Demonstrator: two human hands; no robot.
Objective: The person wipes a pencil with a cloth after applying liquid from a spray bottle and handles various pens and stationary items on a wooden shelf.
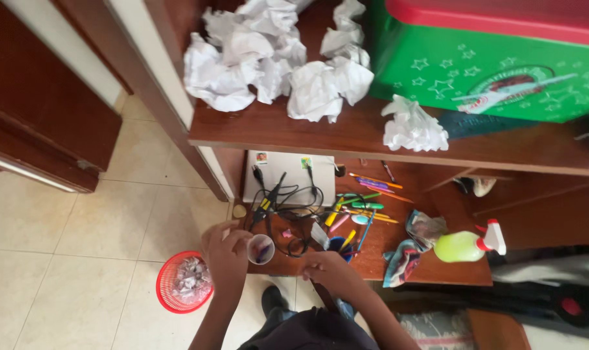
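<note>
Beside tangled black cables (285,207) and scattered pens (362,204), left hand (226,256) grip around clear cup (261,249).

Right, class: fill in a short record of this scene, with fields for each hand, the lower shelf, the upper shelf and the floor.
Left hand: holds a small clear cup with something dark inside.
Right hand: rests at the lower shelf edge by a blue cup.
Lower shelf: black cables, scattered pens, cloth, green spray bottle.
Upper shelf: crumpled paper balls, green box.
Floor: red basket.
</note>
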